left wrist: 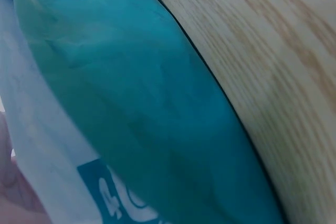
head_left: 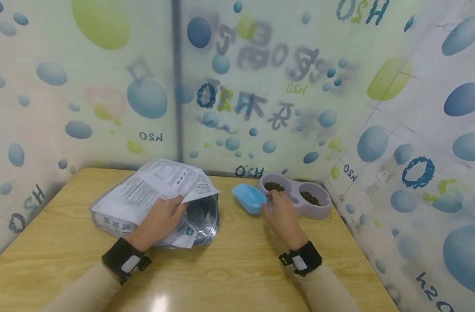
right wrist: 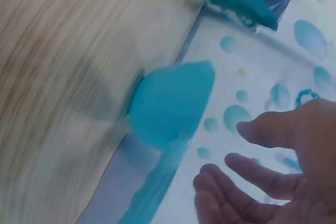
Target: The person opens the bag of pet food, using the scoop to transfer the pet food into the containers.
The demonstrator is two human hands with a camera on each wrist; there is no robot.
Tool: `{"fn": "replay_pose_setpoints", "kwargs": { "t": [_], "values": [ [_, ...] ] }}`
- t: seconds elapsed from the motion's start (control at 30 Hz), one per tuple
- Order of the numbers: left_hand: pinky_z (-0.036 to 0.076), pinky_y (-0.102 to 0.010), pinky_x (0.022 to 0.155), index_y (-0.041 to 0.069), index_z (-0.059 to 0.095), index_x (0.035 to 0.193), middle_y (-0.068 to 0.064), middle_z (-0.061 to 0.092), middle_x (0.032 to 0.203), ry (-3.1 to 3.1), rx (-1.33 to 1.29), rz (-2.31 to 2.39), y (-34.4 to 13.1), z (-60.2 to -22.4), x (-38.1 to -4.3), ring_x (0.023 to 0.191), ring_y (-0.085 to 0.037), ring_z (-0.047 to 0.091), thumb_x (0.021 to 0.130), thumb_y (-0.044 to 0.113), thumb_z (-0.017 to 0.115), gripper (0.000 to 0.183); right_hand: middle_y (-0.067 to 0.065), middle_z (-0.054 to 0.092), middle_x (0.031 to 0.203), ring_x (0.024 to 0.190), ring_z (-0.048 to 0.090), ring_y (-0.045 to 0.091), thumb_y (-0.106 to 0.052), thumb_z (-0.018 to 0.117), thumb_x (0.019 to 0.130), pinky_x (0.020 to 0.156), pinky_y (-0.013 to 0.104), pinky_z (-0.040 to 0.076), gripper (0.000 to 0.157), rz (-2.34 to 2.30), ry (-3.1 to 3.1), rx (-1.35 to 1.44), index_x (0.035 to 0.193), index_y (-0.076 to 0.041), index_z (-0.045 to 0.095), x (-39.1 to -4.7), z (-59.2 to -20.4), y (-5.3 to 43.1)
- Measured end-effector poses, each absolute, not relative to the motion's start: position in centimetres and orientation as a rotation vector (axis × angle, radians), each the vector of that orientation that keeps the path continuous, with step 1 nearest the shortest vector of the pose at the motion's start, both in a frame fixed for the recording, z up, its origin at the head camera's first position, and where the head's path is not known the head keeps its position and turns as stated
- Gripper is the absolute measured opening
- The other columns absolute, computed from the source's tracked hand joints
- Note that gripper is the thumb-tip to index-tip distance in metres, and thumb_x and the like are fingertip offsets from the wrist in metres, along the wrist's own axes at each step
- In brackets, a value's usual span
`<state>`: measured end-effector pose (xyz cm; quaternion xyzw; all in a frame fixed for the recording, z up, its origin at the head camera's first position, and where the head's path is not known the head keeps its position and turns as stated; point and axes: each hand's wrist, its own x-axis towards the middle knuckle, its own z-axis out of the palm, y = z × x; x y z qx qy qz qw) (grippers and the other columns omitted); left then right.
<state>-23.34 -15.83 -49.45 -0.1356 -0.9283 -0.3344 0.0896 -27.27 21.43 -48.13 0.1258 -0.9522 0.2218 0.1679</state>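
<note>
A white and teal pet food bag (head_left: 144, 190) lies on its side, its silvery mouth facing right. My left hand (head_left: 161, 221) grips the upper edge of that mouth; in the left wrist view, part of the hand (left wrist: 18, 195) shows beside the bag's teal side (left wrist: 152, 93). To the right of the bag is a light blue scoop (head_left: 248, 197). My right hand (head_left: 282, 216) is beside the scoop, in front of a grey double pet bowl (head_left: 323, 211). In the right wrist view, the thumb and fingers (right wrist: 275, 129) are spread apart, with the scoop (right wrist: 170, 103) beyond them.
Brown kibble (head_left: 310, 198) lies in both halves of the double bowl. The wooden table (head_left: 222, 273) meets patterned curtains (head_left: 237, 143) at its back. Another patterned sheet (head_left: 409, 195) hangs along the right side.
</note>
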Motion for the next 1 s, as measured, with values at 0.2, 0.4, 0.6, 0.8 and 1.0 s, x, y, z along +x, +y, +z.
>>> {"fn": "replay_pose_setpoints", "kwargs": {
  "t": [0.2, 0.4, 0.6, 0.8, 1.0],
  "values": [
    [0.032, -0.023, 0.044, 0.002, 0.062, 0.165, 0.002, 0.051, 0.067, -2.77, -0.393, -1.008, -15.8, -49.4, -23.4, 0.046, -0.008, 0.041, 0.126, 0.03, 0.047, 0.051, 0.02, 0.081, 0.112, 0.1, 0.082, 0.034, -0.012, 0.081, 0.109, 0.088, 0.05, 0.069, 0.022, 0.736, -2.627, 0.536, 0.126, 0.002, 0.078, -26.7, -48.0, 19.3],
    [0.034, -0.026, 0.045, 0.002, 0.059, 0.168, -0.001, 0.055, 0.072, -2.786, -0.388, -1.012, -15.8, -49.3, -23.2, 0.048, -0.009, 0.041, 0.126, 0.032, 0.047, 0.053, 0.011, 0.082, 0.11, 0.097, 0.078, 0.021, -0.011, 0.077, 0.112, 0.087, 0.04, 0.067, 0.021, 0.935, -2.724, 0.664, 0.127, 0.002, 0.077, -26.0, -48.2, 16.8],
    [0.034, -0.027, 0.046, 0.001, 0.06, 0.167, -0.002, 0.059, 0.074, -2.787, -0.379, -1.02, -15.7, -49.0, -23.1, 0.049, -0.009, 0.043, 0.126, 0.033, 0.046, 0.054, 0.013, 0.084, 0.118, 0.104, 0.08, 0.023, -0.016, 0.078, 0.112, 0.092, 0.04, 0.068, 0.027, 0.986, -2.828, 0.731, 0.132, 0.002, 0.077, -26.5, -48.9, 14.7],
    [0.033, -0.025, 0.046, 0.001, 0.061, 0.166, 0.002, 0.05, 0.066, -2.785, -0.38, -1.002, -15.8, -49.3, -23.3, 0.048, -0.009, 0.041, 0.127, 0.034, 0.046, 0.054, 0.014, 0.084, 0.117, 0.104, 0.08, 0.023, -0.017, 0.078, 0.112, 0.09, 0.037, 0.068, 0.027, 1.041, -2.872, 0.752, 0.131, 0.002, 0.077, -27.1, -49.5, 13.3],
    [0.033, -0.025, 0.046, 0.002, 0.062, 0.166, 0.003, 0.048, 0.065, -2.777, -0.386, -0.985, -15.7, -49.4, -23.4, 0.047, -0.008, 0.041, 0.126, 0.034, 0.046, 0.053, 0.013, 0.084, 0.115, 0.101, 0.078, 0.021, -0.019, 0.079, 0.111, 0.087, 0.035, 0.066, 0.028, 1.044, -2.917, 0.737, 0.132, 0.001, 0.079, -27.4, -50.0, 11.9]
  ]
}}
